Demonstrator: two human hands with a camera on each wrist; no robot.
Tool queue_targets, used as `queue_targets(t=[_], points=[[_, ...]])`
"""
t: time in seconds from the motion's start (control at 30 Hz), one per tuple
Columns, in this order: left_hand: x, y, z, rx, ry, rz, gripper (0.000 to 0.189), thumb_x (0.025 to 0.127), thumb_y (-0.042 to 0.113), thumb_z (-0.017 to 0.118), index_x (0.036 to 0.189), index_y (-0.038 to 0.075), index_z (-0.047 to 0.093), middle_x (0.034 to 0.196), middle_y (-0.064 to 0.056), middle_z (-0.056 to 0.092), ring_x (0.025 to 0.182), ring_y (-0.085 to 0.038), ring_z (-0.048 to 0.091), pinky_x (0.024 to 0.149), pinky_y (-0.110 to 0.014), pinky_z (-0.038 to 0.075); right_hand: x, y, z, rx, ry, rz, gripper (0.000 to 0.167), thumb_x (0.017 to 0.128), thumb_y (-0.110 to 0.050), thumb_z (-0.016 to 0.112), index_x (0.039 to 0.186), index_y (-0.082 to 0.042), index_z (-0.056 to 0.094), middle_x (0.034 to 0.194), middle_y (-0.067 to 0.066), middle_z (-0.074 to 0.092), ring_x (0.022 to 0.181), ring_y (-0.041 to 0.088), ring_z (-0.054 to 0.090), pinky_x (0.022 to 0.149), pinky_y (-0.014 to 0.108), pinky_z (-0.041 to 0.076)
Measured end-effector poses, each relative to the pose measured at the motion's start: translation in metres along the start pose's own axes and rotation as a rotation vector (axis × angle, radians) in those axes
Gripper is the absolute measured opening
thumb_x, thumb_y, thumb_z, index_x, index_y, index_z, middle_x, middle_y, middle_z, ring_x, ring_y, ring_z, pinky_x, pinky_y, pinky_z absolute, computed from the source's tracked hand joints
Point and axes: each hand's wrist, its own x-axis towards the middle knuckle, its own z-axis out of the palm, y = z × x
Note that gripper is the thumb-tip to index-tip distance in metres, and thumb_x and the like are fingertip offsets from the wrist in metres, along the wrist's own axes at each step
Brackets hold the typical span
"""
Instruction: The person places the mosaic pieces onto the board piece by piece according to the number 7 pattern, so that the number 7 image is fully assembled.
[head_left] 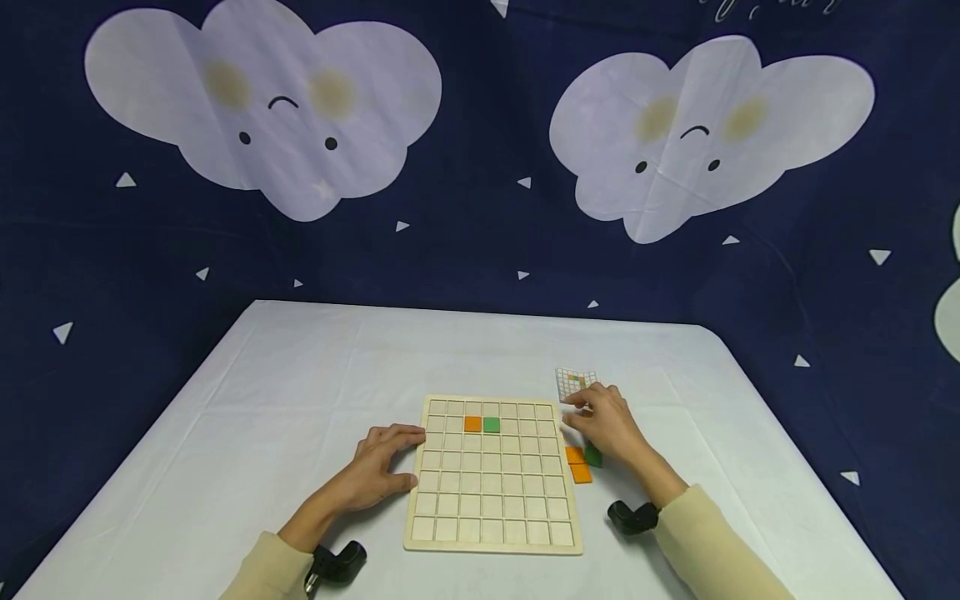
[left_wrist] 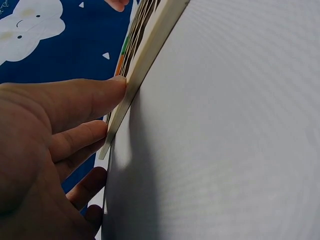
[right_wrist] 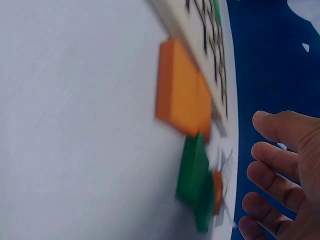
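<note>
A pale wooden grid board (head_left: 491, 483) lies on the white table, with an orange tile (head_left: 472, 424) and a green tile (head_left: 491, 425) side by side in its second row. The thumb and fingertips of my left hand (head_left: 377, 471) touch the board's left edge, fingers extended. Over the table just off the board's right side is my right hand (head_left: 609, 423), fingers loosely bent and apart, nothing between them in the right wrist view. Loose orange tiles (right_wrist: 182, 90) and green tiles (right_wrist: 192, 170) lie close below it, beside the board.
A small printed card (head_left: 567, 382) with a grid and coloured squares lies beyond the board's upper right corner, partly covered by the right hand. The white table (head_left: 337, 358) ends at a dark blue cloth (head_left: 465, 250) with printed clouds.
</note>
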Motion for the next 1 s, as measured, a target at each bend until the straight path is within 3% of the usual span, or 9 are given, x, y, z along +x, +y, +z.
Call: queue_targets(t=[0.5, 1.0], points=[[0.001, 0.0, 0.0, 0.002, 0.007, 0.009, 0.056, 0.076, 0.012, 0.074, 0.128, 0.008, 0.057, 0.138, -0.003, 0.05, 0.117, -0.022, 0.038, 0.095, -0.046, 0.023, -0.003, 0.03, 0.0, -0.097, 0.006, 0.074, 0.032, 0.078, -0.021, 0.072, 0.105, -0.004, 0.07, 0.093, 0.009, 0.062, 0.088, 0.026, 0.046, 0.081, 0.044, 0.033], [0.0, 0.0, 0.0, 0.005, 0.011, 0.015, 0.055, 0.075, 0.012, 0.073, 0.128, 0.007, 0.057, 0.137, -0.003, 0.05, 0.117, -0.022, 0.038, 0.094, -0.045, 0.024, -0.004, 0.033, 0.0, -0.128, -0.009, 0.114, 0.034, 0.077, -0.023, 0.072, 0.104, -0.003, 0.07, 0.097, 0.012, 0.063, 0.093, 0.029, 0.049, 0.084, 0.047, 0.034]])
